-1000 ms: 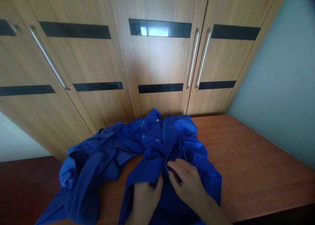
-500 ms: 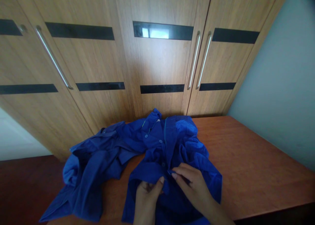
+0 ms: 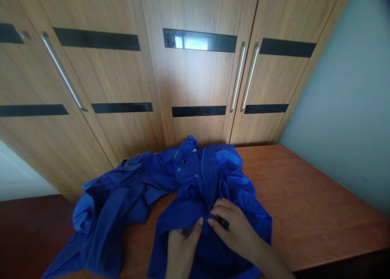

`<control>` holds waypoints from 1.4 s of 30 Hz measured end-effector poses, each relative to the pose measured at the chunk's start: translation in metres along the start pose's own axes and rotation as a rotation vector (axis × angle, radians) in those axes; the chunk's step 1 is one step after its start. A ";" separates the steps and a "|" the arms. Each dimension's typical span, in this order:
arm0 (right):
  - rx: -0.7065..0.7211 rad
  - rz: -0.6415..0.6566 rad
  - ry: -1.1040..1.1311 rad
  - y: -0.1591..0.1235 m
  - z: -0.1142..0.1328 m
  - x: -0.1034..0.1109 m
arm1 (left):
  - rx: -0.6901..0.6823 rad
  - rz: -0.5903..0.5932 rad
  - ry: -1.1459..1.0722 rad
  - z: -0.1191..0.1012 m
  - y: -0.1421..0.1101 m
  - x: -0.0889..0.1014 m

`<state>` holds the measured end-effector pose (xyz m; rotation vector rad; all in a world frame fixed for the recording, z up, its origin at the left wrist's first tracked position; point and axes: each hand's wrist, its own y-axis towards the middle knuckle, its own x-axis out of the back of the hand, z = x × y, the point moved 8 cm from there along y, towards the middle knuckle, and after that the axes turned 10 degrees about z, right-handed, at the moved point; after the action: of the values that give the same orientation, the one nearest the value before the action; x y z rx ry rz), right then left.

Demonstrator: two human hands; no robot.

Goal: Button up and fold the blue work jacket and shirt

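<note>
A blue buttoned shirt (image 3: 183, 210) lies rumpled on the wooden surface, its collar towards the cupboard and a sleeve spread to the left. Low on its front, my left hand (image 3: 184, 242) pinches one front edge, with the thumb on top and the fingers under the cloth. My right hand (image 3: 230, 226) grips the opposite front edge between thumb and fingers. The two thumb tips almost meet where the edges come together. Two buttons (image 3: 196, 175) show higher up the front. Whatever lies between my fingertips is covered by cloth and fingers.
Behind the shirt stands a wooden cupboard (image 3: 198, 75) with dark strips and long metal handles (image 3: 237, 77). The reddish-brown tabletop (image 3: 304, 201) extends to the right as far as a pale wall (image 3: 350, 116).
My right hand has moved slightly left and closer to my left thumb, bringing the two shirt edges together. The view has shifted a little.
</note>
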<state>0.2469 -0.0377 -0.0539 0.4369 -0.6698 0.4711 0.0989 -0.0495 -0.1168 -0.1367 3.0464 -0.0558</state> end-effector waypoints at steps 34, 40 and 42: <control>-0.128 -0.157 0.370 0.008 -0.052 -0.028 | 0.101 0.221 0.087 0.013 0.012 -0.002; -0.089 -0.163 0.314 0.009 -0.047 -0.030 | 0.043 0.132 0.031 -0.003 0.010 -0.004; -0.082 -0.169 0.302 0.009 -0.047 -0.030 | 0.021 0.083 0.040 -0.003 0.010 -0.002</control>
<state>0.2439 -0.0138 -0.1049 0.3327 -0.3551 0.3388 0.0992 -0.0389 -0.1139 -0.0071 3.0862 -0.0855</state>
